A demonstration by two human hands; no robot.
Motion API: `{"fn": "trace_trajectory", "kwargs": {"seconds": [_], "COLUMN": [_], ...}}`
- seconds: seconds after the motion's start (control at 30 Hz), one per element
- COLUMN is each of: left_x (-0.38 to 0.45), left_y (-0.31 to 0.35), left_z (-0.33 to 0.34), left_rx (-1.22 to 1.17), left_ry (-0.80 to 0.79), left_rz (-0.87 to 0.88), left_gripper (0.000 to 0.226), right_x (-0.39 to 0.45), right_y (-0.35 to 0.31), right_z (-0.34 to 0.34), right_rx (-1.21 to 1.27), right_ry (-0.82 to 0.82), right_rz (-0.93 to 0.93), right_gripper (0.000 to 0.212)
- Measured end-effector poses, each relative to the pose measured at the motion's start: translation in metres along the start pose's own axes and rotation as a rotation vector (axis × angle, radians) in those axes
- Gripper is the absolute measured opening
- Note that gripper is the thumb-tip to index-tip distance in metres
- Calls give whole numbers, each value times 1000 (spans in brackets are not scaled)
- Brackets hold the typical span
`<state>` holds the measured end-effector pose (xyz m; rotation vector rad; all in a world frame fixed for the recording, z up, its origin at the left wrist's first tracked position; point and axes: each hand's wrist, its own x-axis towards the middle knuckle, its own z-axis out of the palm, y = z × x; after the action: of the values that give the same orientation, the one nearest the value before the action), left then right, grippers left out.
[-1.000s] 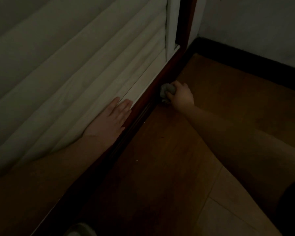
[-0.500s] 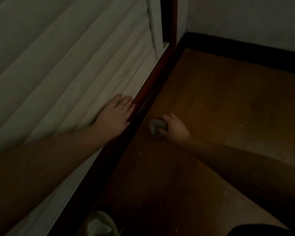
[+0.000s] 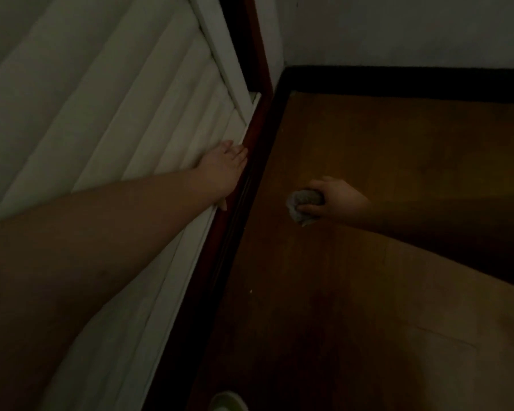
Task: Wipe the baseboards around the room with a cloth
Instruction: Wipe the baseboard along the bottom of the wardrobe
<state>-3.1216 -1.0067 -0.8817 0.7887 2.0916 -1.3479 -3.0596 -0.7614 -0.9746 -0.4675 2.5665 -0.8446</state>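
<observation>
Pretty dim shot, looking down into a room corner. Left hand (image 3: 220,170) flat against the white louvered door (image 3: 107,120), fingers straight and lying close together, tips right at the door's lower edge next to the dark reddish frame strip (image 3: 235,221) running along the floor. Thumb tucked down at the lower edge of the panel.

Right hand (image 3: 336,200) out over the brown wooden floor (image 3: 353,292), fingers curled around a balled-up grey cloth (image 3: 304,204), thumb underneath pinching it in place. Cloth bunched into a lump, sticking out to the left of the knuckles, a loose bit hanging lower down. Sitting near the reddish strip but clearly apart from it, not touching any trim. Can't tell whether the cloth actually touches the floor or just hangs above it.

Black baseboard (image 3: 413,83) running along the far wall (image 3: 413,28) at the top right, meeting the door frame in the corner, well away from the cloth. Something pale and rounded (image 3: 227,401) poking in at the bottom edge, too cut off to identify.
</observation>
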Motion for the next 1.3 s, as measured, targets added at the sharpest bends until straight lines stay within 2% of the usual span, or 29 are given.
{"fn": "trace_trajectory", "kwargs": {"seconds": [0.1,0.2,0.4,0.5,0.57,0.67,0.77,0.87,1.07,1.17,1.3], "left_x": [1,-3,5,5,5,11,10,10,14,16,19], "left_y": [1,1,4,1,2,0,-4,-4,-2,-2,-1], "left_z": [-5,4,2,1,1,0,1,2,3,4,6], "left_rx": [33,49,83,106,137,127,179,194,98,76,66], "left_ry": [-61,-52,-48,-83,-95,-85,-67,-66,-54,-39,-34], "left_rz": [-43,-77,-59,-16,-10,-4,49,68,87,111,120], "left_gripper": [131,122,123,123,116,98,105,120,124,123,124], "right_x": [-8,-18,-30,-29,-29,-25,-4,24,15,10,15], "right_y": [-13,-34,-65,-82,-94,-101,-103,-101,-89,-96,-100], "right_z": [-7,4,34,25,14,-2,-3,32,136,165,183], "right_rx": [7,98,285,326,318,305,365,465,570,600,626], "right_ry": [5,58,124,125,138,238,323,363,247,172,196], "right_rz": [27,68,170,261,316,417,484,518,462,368,344], "right_gripper": [50,47,46,48,47,42,48,55,50,50,50]}}
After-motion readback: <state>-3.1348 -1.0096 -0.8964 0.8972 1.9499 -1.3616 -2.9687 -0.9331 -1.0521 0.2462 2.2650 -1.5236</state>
